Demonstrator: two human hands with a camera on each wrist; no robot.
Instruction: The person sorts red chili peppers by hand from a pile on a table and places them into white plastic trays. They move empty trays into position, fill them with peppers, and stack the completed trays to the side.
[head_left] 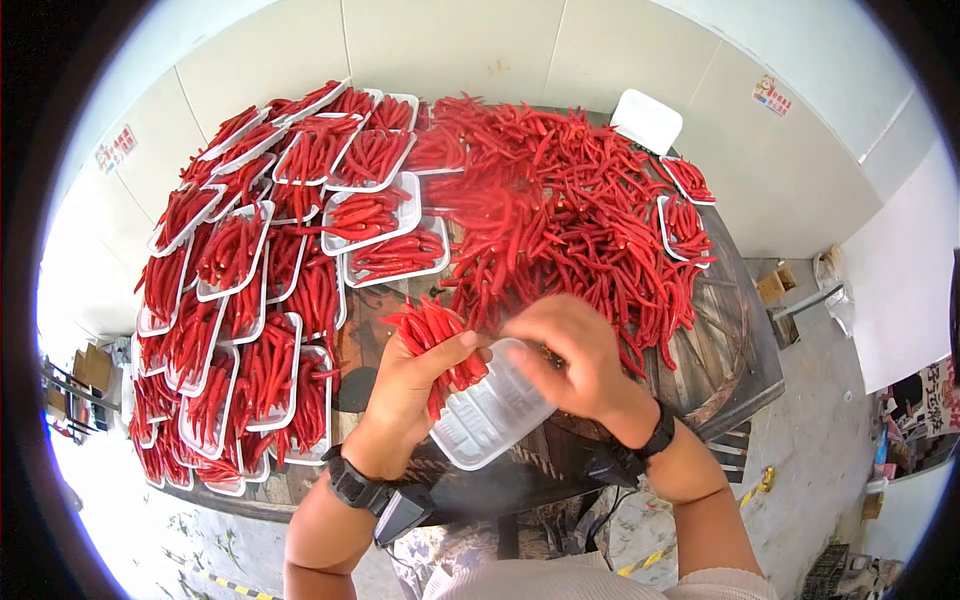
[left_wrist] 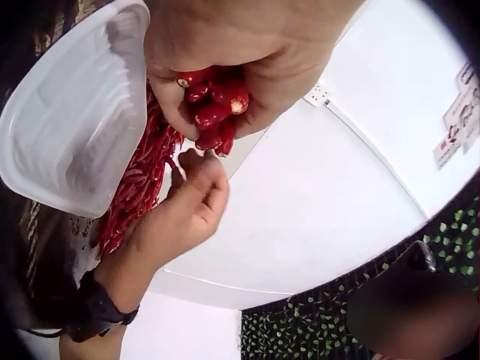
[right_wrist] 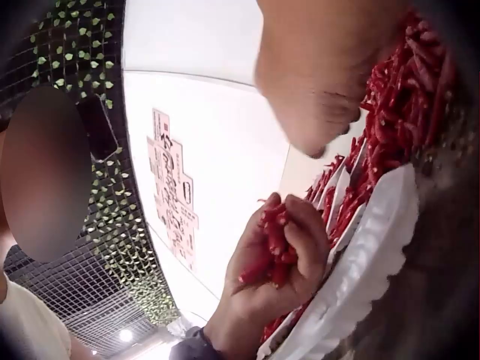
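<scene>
Head view: the left hand grips a bundle of red chillies above the worktop, its fingers curled round them. The right hand rests on the far end of an empty white tray; whether it pinches the rim I cannot tell. The loose chilli heap lies just behind, with filled trays to the left.

Left wrist view: the bundle's cut ends sit bunched in the palm, beside the tray.

Right wrist view: the chillies stand roughly parallel in the fist. To do this well, I judge, keep them aligned, steady the tray, and lay them lengthwise.
</scene>
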